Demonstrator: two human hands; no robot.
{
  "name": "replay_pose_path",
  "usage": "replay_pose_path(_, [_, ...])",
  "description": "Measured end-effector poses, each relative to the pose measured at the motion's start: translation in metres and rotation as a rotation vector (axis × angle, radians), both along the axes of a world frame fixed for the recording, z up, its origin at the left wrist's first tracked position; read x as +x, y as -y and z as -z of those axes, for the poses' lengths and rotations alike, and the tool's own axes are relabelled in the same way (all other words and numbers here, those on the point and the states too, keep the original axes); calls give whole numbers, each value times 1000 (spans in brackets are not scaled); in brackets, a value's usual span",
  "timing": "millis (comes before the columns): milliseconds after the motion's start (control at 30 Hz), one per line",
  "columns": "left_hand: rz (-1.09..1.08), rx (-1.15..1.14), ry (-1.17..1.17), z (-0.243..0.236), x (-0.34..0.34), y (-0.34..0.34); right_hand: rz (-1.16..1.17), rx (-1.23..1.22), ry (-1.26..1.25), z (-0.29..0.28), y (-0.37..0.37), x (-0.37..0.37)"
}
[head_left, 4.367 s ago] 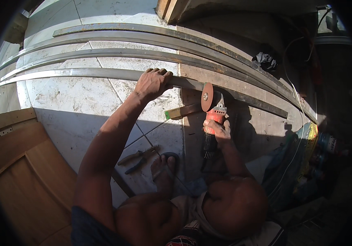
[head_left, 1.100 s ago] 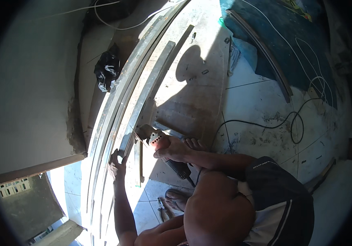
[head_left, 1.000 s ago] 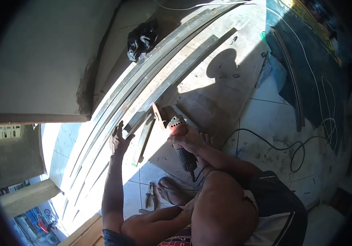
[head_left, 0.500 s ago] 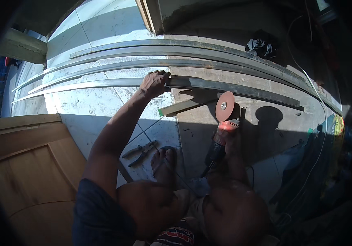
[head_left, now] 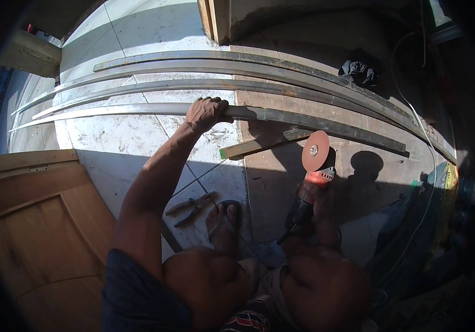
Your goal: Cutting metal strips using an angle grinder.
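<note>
My left hand (head_left: 208,114) is wrapped round a long grey metal bar (head_left: 326,127), gripping it near its middle. The bar's right part rests over or close to a short block (head_left: 259,145) with a green end; I cannot tell whether they touch. In my right hand (head_left: 314,196) is a red and black angle grinder (head_left: 303,206), held at its body. Its reddish-brown disc (head_left: 315,150) points up and away from me, apart from the bar. Part of the right hand lies in shadow behind the tool.
Several more long metal bars (head_left: 193,84) lie beyond, across the tiles and brown board. Pliers (head_left: 192,209) lie beside my foot. A wooden door panel (head_left: 38,221) is at left, a black plastic bag (head_left: 359,72) at far right. A pale cable (head_left: 431,166) runs down the right side.
The view has shifted slightly. The grinder appears a little farther right and nearer me. More of the short block beneath the bar now shows. Both hands keep their hold.
</note>
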State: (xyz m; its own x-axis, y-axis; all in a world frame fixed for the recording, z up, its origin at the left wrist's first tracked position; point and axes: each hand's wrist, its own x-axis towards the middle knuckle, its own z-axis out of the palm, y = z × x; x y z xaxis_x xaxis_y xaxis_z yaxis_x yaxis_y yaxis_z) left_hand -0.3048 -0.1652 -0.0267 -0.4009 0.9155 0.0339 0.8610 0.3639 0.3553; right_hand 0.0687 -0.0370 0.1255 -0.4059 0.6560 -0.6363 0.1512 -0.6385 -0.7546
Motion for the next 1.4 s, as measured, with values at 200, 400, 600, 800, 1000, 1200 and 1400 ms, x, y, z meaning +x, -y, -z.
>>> replay_pose_path(200, [52,-4,-25,-10,4,4,-107,93,-58,48,-37,-6])
replay_pose_path(400, [142,103,66,6,35,-21,-112,128,-115,103,-79,14])
replay_pose_path(600, [232,177,100,64,95,-98,-24,153,-161,120,-103,52])
replay_pose_path(800, [116,13,412,73,157,-172,157,42,-428,163,-151,153])
replay_pose_path(1000, [309,-389,399,42,171,-201,167,62,-635,124,-142,205])
replay_pose_path(1200, [236,-378,249,46,175,-207,271,224,-239,74,-121,183])
replay_pose_path(1400, [113,-237,176,51,187,-191,182,275,-19,65,-133,183])
